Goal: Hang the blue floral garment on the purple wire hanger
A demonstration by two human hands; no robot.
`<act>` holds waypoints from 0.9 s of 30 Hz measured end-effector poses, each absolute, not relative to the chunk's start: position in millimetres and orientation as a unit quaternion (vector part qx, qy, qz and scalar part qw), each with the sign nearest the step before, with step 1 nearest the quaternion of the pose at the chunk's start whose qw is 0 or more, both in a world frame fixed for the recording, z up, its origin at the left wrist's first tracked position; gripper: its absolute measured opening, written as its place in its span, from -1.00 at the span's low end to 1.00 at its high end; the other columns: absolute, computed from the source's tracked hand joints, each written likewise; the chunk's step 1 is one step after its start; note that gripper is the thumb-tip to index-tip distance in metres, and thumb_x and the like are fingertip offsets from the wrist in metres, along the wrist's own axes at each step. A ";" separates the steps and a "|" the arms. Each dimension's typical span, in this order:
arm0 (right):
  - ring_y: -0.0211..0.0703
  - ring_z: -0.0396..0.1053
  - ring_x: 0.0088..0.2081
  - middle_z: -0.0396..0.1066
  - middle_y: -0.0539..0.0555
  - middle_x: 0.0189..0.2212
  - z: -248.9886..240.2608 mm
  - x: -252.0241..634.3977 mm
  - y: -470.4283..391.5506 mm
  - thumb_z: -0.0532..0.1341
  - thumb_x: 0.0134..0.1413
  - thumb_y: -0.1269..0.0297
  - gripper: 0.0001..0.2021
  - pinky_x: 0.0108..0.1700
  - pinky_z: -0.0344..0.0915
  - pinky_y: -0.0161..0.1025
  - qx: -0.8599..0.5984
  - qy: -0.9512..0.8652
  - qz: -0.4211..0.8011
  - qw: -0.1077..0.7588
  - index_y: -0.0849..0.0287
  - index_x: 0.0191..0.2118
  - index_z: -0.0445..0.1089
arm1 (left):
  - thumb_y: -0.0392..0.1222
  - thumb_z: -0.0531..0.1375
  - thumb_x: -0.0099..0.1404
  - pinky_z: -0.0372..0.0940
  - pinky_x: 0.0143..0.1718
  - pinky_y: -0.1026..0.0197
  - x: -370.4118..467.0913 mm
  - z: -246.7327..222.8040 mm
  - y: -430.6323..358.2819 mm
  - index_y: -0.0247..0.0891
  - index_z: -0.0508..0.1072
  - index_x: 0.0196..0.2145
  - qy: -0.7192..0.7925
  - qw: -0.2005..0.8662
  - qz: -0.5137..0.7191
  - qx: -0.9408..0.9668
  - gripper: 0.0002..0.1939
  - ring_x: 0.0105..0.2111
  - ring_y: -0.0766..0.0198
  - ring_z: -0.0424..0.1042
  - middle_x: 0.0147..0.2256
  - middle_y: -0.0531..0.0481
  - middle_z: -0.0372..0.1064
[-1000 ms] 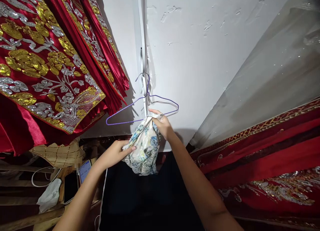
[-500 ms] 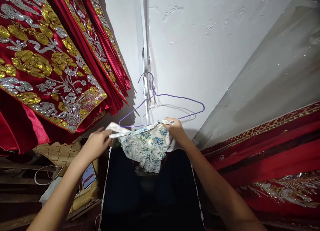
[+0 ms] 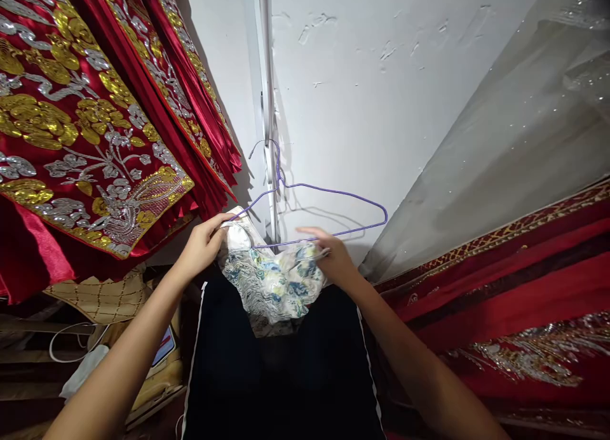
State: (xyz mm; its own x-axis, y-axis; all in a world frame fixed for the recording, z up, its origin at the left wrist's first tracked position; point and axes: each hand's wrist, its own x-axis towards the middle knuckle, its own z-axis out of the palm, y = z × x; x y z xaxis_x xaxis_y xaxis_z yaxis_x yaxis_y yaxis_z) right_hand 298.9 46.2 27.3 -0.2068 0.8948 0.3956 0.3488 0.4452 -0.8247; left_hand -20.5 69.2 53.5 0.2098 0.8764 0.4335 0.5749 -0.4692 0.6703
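Observation:
A purple wire hanger (image 3: 328, 192) hangs by its hook from a white wall fitting. Just below it is a small floral cloth (image 3: 271, 284), white with blue and green flowers. My left hand (image 3: 203, 246) grips the cloth's left top corner and lifts it up to the hanger's left arm. My right hand (image 3: 333, 259) pinches the cloth's right top edge at the hanger's bottom wire. The cloth sags between both hands, over a black garment (image 3: 281, 376) with white side stripes.
Red satin garments with gold and silver embroidery (image 3: 90, 129) hang at the upper left. More red embroidered fabric (image 3: 515, 313) lies at the right under a clear plastic cover (image 3: 515, 135). A phone (image 3: 163, 346) and white cable (image 3: 71, 338) sit at the lower left.
The bunched cloth has been spread wide between my hands. My left hand moved left and then up to the hanger's left arm. The hanger swung out to the right.

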 end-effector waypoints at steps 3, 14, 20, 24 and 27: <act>-0.14 0.39 -0.42 0.52 0.12 -0.23 37.9 323.0 44.0 0.33 -0.13 0.28 -0.46 -0.30 0.32 -0.20 -0.488 -0.605 0.208 0.593 0.12 0.08 0.41 | -0.06 0.08 0.43 0.27 0.15 0.11 -30.3 64.2 68.0 -0.28 0.48 0.09 0.494 0.188 0.383 0.757 -0.61 0.07 0.05 0.44 0.08 -0.14 0.48; -0.23 0.34 -0.53 0.48 -0.06 -0.44 41.2 351.5 36.9 0.37 -0.21 0.37 0.04 -0.47 0.27 -0.33 -0.531 -0.533 0.182 0.633 0.11 0.44 -0.04 | -0.11 0.03 0.45 0.28 -0.03 0.15 -23.3 82.8 65.3 -0.24 0.54 -0.05 0.469 0.134 0.330 0.808 -0.67 -0.11 0.15 0.42 -0.14 -0.08 0.43; -0.11 0.42 -0.45 0.52 0.02 -0.50 47.7 382.2 47.2 0.34 -0.12 0.29 -0.70 -0.45 0.34 -0.26 -0.565 -0.601 0.248 0.507 0.18 -0.19 0.63 | -0.09 0.07 0.42 0.25 0.08 0.07 -36.1 84.0 70.0 -0.25 0.53 -0.17 0.490 0.044 0.379 0.784 -0.73 -0.04 0.11 0.39 -0.11 -0.11 0.39; -0.08 0.44 -0.51 0.51 0.11 -0.53 65.5 394.4 44.3 0.46 -0.16 0.04 -0.69 -0.51 0.30 -0.24 -0.509 -0.640 0.444 0.366 0.23 -0.49 0.55 | -0.07 0.17 0.37 0.28 0.04 0.11 -35.1 91.6 74.8 -0.23 0.46 -0.07 0.512 -0.001 0.474 0.717 -0.74 -0.04 0.14 0.39 -0.08 -0.11 0.40; 0.01 0.52 -0.40 0.55 0.18 -0.41 69.6 375.5 42.8 0.33 0.02 -0.19 -0.54 -0.41 0.40 -0.12 -0.498 -0.602 0.410 0.470 0.20 -0.33 0.57 | -0.01 0.17 0.38 0.29 -0.25 0.23 -18.6 90.3 78.7 -0.23 0.41 -0.12 0.527 0.072 0.500 0.683 -0.74 -0.32 0.26 0.39 -0.28 -0.02 0.41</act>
State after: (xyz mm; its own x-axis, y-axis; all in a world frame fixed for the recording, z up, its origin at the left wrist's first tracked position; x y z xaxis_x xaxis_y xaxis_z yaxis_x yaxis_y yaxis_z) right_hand 375.5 42.8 69.6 -0.0612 0.9856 0.1575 0.2142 0.1670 -0.9624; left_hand -18.6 78.7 90.3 -0.0556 0.7917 0.6084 0.6482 -0.4348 0.6251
